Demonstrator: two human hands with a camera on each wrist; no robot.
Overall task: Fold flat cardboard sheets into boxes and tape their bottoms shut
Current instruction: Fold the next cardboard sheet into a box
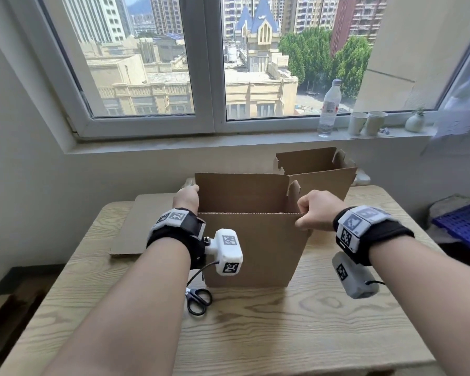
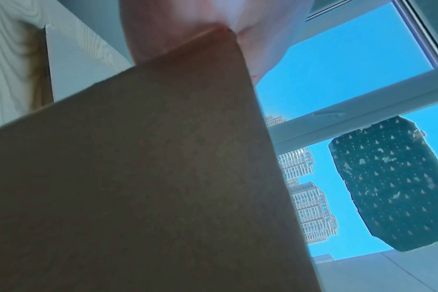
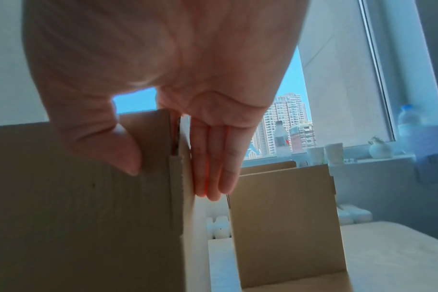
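On wooden table [image 1: 310, 321] (by window [image 1: 201, 63]), both hands' fingers [image 3: 213, 168] pinching upright cardboard box [image 1: 255, 245].

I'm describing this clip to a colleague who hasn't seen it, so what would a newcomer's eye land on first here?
First, the box standing at the middle of the table, open at the top, with the left hand and right hand gripping its upper corners. Next, the window behind it, full of city buildings. Then the scissors lying at the box's near left foot.
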